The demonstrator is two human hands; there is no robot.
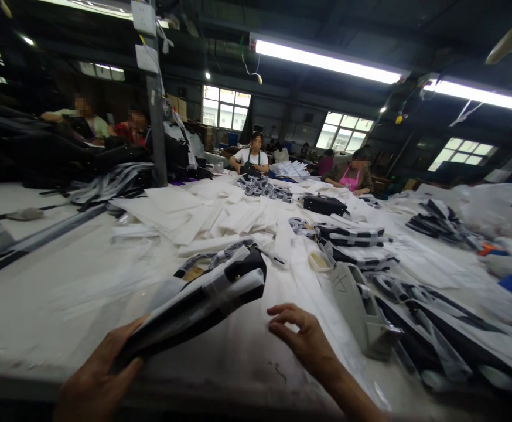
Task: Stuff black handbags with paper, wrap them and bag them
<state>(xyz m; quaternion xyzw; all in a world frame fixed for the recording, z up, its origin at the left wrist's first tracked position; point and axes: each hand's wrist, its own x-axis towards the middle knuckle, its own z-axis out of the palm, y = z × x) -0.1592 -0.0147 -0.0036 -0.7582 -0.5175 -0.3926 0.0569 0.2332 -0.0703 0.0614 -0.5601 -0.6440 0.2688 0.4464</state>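
Note:
A black handbag (212,299) is tilted up over the near edge of the table. Pale padding and clear wrap cover part of its side, and its wrapped handles (221,257) lie against the far side. My left hand (102,366) grips its lower left end, thumb on the near face and fingers behind. To the right of the bag, my right hand (302,340) hovers apart from it with fingers bent and separated, holding nothing. A grey tape dispenser (357,310) stands right of my right hand.
White sheets (225,214) are heaped across the table (54,281). Several wrapped black bags (462,334) lie at right, with a small dish (320,261) left of them. A metal post (157,129) rises at left. Co-workers (251,157) sit along the far side.

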